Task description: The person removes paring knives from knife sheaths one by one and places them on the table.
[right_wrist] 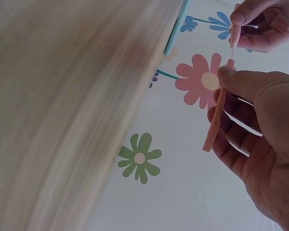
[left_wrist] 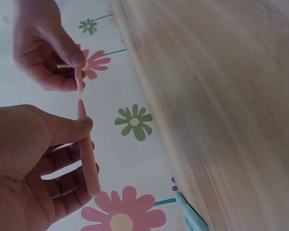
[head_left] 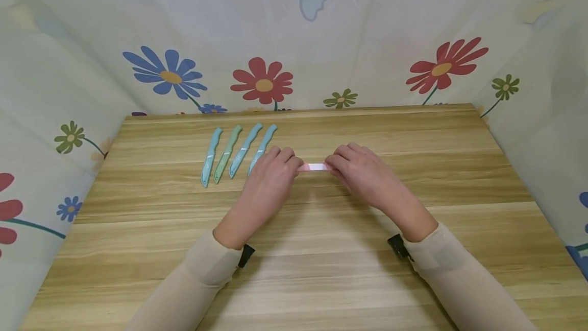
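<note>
Over the middle of the counter (head_left: 317, 280), our left hand (head_left: 272, 179) and right hand (head_left: 364, 173) both pinch the pink knife (head_left: 317, 167), one at each end, a white strip showing between! Off to our left, three blue knives (head_left: 211, 157) and a green knife (head_left: 227, 155) lie slanted in a row, the nearest partly hidden by our left hand. Behind it all, a flowered sheet (head_left: 367, 34)!

On the wood-grained table (head_left: 317, 280), slanted side by side and apart, lie, left to right: a first blue knife (head_left: 211, 157), a green knife (head_left: 226, 155), a second blue knife (head_left: 244, 152) and a third blue knife (head_left: 264, 146), partly hidden.
</note>
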Tool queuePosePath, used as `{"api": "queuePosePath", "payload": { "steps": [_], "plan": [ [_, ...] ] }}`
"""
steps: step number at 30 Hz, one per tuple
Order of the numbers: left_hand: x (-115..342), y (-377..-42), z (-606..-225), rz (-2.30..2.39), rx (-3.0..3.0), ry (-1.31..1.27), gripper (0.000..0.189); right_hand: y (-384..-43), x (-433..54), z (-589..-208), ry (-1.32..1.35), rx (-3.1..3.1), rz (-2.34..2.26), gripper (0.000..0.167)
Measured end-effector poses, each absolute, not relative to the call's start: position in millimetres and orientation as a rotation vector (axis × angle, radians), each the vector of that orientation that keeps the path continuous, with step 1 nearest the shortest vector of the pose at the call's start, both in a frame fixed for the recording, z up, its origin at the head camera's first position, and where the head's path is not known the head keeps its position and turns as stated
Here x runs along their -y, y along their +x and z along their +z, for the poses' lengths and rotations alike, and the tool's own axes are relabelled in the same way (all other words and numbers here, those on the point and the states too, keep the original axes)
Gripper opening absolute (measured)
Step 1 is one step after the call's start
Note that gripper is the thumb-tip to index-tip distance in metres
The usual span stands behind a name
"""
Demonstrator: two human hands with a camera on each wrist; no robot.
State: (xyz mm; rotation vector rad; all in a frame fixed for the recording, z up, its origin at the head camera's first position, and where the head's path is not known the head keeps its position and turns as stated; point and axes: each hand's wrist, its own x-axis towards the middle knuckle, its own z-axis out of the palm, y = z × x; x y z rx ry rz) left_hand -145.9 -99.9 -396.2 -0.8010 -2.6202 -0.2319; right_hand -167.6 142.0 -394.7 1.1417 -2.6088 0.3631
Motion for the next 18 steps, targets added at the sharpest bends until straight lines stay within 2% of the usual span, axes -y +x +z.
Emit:
{"api": "queuePosePath", "payload": {
  "steps": [18],
  "plan": [
    [101.4, -144.9, -390.7, -0.221, 2.623, -0.785, 0.021, -169.9, -144.3, -391.8, 1.148, 2.604, 0.361, 0.019]
  ]
}}
